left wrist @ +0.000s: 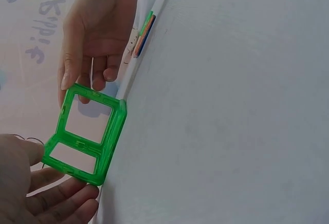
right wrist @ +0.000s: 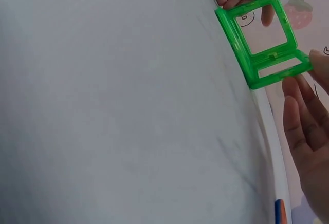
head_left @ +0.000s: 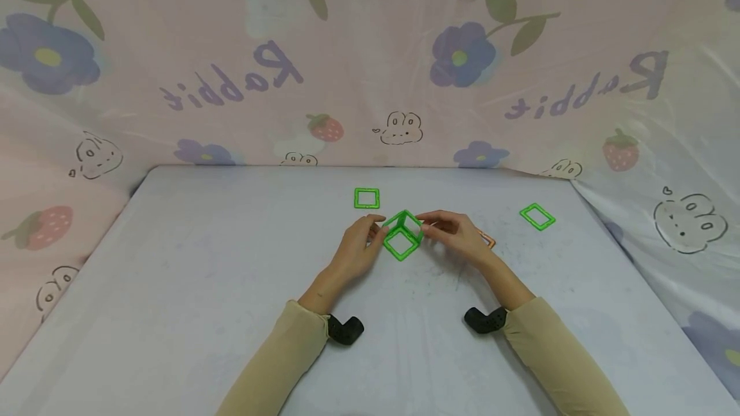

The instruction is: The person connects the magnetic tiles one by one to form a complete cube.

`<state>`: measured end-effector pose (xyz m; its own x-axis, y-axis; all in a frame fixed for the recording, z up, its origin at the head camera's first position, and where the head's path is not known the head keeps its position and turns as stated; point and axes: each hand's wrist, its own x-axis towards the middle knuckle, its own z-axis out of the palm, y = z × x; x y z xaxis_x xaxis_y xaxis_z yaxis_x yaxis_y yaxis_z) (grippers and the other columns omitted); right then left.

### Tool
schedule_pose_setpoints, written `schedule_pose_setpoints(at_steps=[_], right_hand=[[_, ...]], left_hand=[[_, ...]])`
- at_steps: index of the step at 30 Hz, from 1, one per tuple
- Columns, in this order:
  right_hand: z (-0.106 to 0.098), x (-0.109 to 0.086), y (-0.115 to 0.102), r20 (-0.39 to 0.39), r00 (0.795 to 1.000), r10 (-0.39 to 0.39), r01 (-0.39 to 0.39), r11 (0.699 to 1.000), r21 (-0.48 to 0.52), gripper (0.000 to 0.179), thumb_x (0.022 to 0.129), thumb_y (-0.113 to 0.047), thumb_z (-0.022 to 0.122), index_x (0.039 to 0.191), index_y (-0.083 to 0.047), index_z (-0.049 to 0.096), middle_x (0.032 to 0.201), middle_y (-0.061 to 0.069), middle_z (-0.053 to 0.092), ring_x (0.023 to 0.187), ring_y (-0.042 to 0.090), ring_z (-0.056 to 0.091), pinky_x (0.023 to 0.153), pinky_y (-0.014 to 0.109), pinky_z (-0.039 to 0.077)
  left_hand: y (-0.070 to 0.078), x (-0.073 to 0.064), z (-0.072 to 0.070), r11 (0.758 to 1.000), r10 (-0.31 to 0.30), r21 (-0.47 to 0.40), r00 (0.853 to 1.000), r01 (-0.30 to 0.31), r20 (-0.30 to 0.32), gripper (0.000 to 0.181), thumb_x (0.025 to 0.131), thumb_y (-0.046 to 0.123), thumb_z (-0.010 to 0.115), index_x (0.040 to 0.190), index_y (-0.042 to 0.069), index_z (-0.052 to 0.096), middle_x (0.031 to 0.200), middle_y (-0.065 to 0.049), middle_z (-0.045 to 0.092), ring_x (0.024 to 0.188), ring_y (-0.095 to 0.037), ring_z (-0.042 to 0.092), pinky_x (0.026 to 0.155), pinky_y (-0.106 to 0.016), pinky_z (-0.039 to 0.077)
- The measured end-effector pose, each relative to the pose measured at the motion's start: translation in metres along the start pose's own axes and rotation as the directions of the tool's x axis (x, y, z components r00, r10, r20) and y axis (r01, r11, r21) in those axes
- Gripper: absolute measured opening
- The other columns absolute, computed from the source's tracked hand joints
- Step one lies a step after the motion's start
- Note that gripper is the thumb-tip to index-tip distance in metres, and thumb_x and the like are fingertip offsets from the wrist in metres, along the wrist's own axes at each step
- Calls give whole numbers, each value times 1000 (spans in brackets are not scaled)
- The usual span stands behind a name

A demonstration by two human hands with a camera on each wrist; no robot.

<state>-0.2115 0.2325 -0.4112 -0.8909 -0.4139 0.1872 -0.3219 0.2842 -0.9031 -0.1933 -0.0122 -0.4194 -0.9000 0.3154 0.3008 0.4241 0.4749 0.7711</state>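
Joined green magnetic tiles [head_left: 401, 259], square frames with open middles, form a partly built cube standing corner-forward in the middle of the table. On its left edge, my left hand [head_left: 354, 250] holds it between thumb and fingers. The thumb and fingertips of my right hand [head_left: 459, 236] pinch the opposite edge. The left wrist view shows the green frames [left wrist: 109, 170] meeting at an angle, one hand at either end. Behind the right hand, an orange tile [head_left: 490, 239] is partly hidden.
One loose green square tile [head_left: 367, 207] lies flat beyond the left hand. Another green tile [head_left: 537, 228] is off to the right. A printed curtain [head_left: 370, 82] hangs behind the white table [head_left: 202, 275]. Black wrist devices [head_left: 347, 331] sit at both cuffs.
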Motion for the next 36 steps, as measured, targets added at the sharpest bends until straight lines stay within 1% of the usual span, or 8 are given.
schedule_pose_setpoints(at_steps=[4, 8, 12, 16, 20, 24, 30, 36], right_hand=[[0, 0, -1, -2, 1000, 7, -7, 1000, 6, 28, 94, -7, 59, 121, 2, 62, 106, 27, 64, 89, 23, 66, 75, 33, 54], [0, 1, 0, -6, 1000, -6, 6, 1000, 8, 28, 94, -6, 58, 121, 3, 62, 104, 28, 64, 87, 25, 66, 74, 33, 55], [0, 2, 3, -14, 1000, -19, 19, 1000, 13, 28, 95, -5, 58, 120, 5, 62, 106, 28, 64, 88, 25, 66, 75, 33, 55], [1, 3, 4, -33, 999, -4, 5, 1000, 26, 28, 95, -7, 59, 120, 5, 63, 111, 28, 63, 89, 24, 67, 78, 33, 55], [2, 3, 4, -53, 999, 9, -8, 1000, 12, 28, 95, -9, 59, 120, 3, 64, 115, 26, 64, 93, 19, 67, 80, 26, 54], [2, 3, 4, -57, 998, -11, 11, 1000, -3, 28, 96, -9, 58, 120, 4, 63, 116, 25, 64, 97, 15, 67, 82, 21, 52], [4, 5, 4, -65, 998, -26, 25, 1000, -10, 27, 96, -4, 56, 120, 5, 63, 116, 27, 62, 100, 25, 62, 83, 30, 53], [7, 7, -7, -80, 997, 18, -20, 999, -29, 27, 95, 0, 54, 120, 7, 63, 117, 27, 62, 97, 35, 61, 79, 36, 54]], left_hand=[[1, 0, 0, 1000, -13, -5, 1000, 13, 3, 34, 100, 19, 51, 126, -3, 55, 95, -11, 63, 83, -21, 59, 76, -32, 50], [2, 0, -1, 1000, -24, -6, 1000, 24, 12, 36, 101, 21, 50, 127, -3, 55, 95, -11, 64, 82, -20, 59, 74, -31, 49], [2, 1, 0, 999, -43, -20, 999, 43, 28, 38, 100, 22, 50, 129, -3, 53, 95, -11, 64, 83, -19, 60, 75, -31, 50], [1, 1, 0, 998, -45, -33, 998, 46, 39, 40, 100, 21, 51, 132, -3, 50, 95, -11, 64, 84, -20, 61, 77, -31, 51], [2, 1, 0, 998, -46, -44, 998, 48, 41, 44, 99, 20, 51, 137, -3, 46, 103, -14, 63, 87, -21, 62, 78, -32, 52], [2, 0, 0, 998, -43, -40, 998, 45, 40, 47, 99, 19, 52, 141, -1, 42, 115, -17, 62, 87, -21, 63, 76, -31, 52], [1, 0, 0, 999, -16, -44, 999, 18, 33, 50, 98, 17, 51, 144, 0, 39, 127, -21, 54, 85, -22, 62, 76, -32, 51], [1, 1, 1, 996, -13, -92, 998, 19, 68, 51, 99, 17, 49, 147, 2, 35, 131, -21, 53, 98, -28, 64, 85, -41, 52]])
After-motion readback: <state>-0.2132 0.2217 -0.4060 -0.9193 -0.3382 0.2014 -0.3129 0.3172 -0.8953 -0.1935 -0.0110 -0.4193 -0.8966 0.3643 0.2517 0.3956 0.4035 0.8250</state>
